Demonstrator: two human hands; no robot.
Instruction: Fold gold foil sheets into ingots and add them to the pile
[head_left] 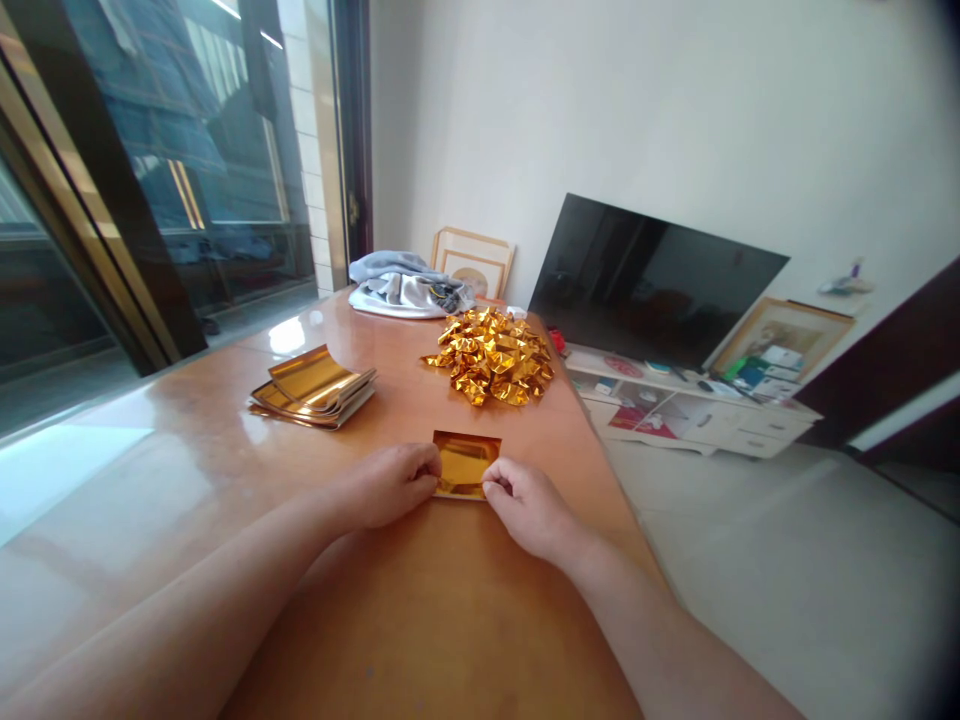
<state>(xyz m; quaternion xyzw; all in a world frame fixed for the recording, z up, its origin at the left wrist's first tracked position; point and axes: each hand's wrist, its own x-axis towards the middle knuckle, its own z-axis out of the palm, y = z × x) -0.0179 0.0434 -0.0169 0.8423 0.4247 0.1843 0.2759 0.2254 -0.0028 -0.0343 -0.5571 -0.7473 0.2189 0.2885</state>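
"Folding seems the step in hand: one gold sheet (466, 460) lies on the table (420, 620), nearer than the gold pile (491, 355)."
"And the hands?"
"Left hand (397, 485) and right hand (529, 505) pinch its opposite sides (by the near corners)."
"Next move?"
"Probably calls for turning the near edge evenly."

Ahead of you, white wall (637, 110); right, black flat-screen television (652, 285) above white cabinet (765, 425); your left, daylit glass door (217, 140).

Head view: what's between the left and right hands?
A shiny four-sided gold foil sheet on the glossy brown tabletop, its side edges pinched by the left hand and right hand; the head view shows it.
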